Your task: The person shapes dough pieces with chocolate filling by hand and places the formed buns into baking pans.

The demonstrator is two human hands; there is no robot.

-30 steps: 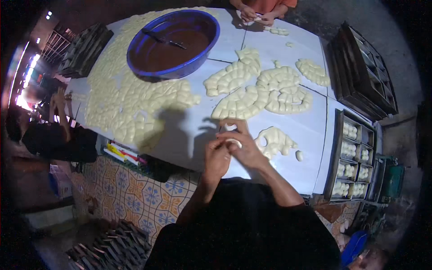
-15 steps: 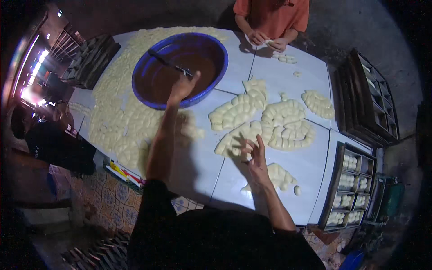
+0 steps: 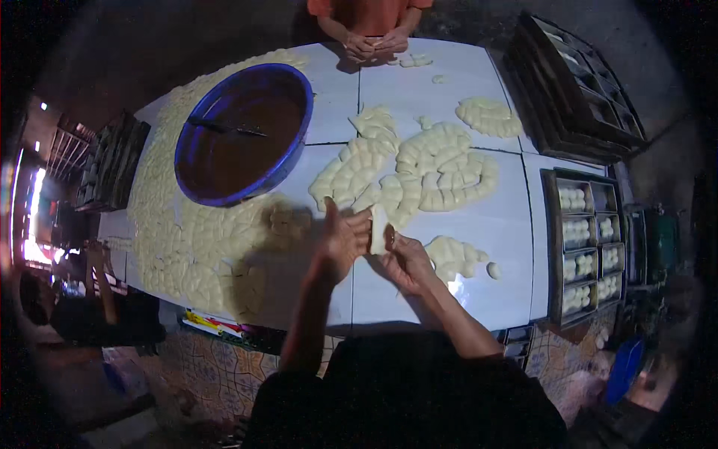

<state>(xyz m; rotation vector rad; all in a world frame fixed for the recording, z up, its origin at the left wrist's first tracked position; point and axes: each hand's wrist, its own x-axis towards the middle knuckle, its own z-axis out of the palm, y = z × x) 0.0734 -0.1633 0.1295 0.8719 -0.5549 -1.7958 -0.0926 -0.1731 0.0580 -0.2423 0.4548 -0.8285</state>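
Note:
Over the near middle of the table, my left hand (image 3: 345, 243) has its thumb raised and its fingers against a pale flat piece of dough (image 3: 379, 228). My right hand (image 3: 407, 262) meets the same piece from the right, fingers bent and closed at its edge. A dab of brown paste (image 3: 389, 238) shows by those fingertips. Beyond them, rows of soft dough pieces (image 3: 441, 150) lie pressed together. To the left stands a big blue basin (image 3: 307, 112) of brown filling, with a dark flat tool (image 3: 224, 127) lying in it.
Many dough pieces (image 3: 179, 262) cover the table's left side. Trays of dough balls (image 3: 553, 247) stand at the right, below stacked dark trays (image 3: 568, 97). Across the table, a person in an orange shirt (image 3: 370, 15) handles dough. Another person (image 3: 97, 314) is at the left.
My left hand has left the basin and come right, toward my right hand; the dark tool stays in the basin. Both hands now meet at a dough piece. The view has shifted right.

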